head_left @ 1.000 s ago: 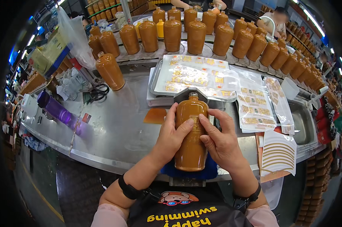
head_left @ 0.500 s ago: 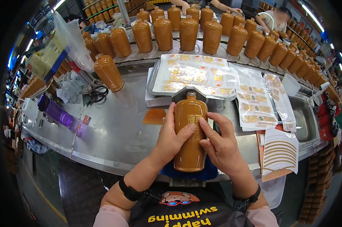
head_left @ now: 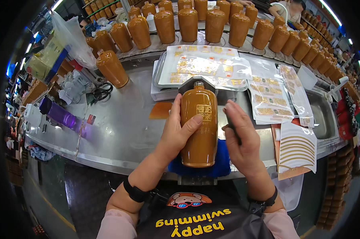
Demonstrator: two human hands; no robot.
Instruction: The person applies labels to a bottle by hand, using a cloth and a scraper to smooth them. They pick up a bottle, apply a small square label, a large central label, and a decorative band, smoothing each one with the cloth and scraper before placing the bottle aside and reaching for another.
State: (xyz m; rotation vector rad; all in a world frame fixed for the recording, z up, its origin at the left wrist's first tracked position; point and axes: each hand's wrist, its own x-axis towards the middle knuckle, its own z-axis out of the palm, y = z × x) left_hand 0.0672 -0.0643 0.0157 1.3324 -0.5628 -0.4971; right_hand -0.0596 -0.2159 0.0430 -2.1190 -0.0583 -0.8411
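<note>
A glossy brown bottle [head_left: 198, 147] with a square gold decal lies tilted on a blue cloth [head_left: 224, 159], its neck in a dark notched rest [head_left: 208, 81]. My left hand [head_left: 175, 135] is wrapped around the bottle's left side, thumb across the front beside the gold decal [head_left: 204, 112]. Just off the bottle's right side is my right hand [head_left: 242, 137], its fingers raised and closed on a dark, flat piece [head_left: 232, 126] that is mostly hidden in the palm. What that piece is does not show clearly.
Behind the rest, a metal tray [head_left: 160, 75] bears gold decal sheets. More decal sheets [head_left: 269, 95] and a sheet of gold arcs [head_left: 297, 147] lie right, beside a sink [head_left: 322, 109]. Brown bottles [head_left: 188, 26] line the curved conveyor. Scissors [head_left: 102, 91] and a purple bottle [head_left: 62, 113] lie left.
My right hand has come away from the bottle to the right, uncovering the gold decal. The left hand still holds the bottle. Bottles on the conveyor have shifted along it.
</note>
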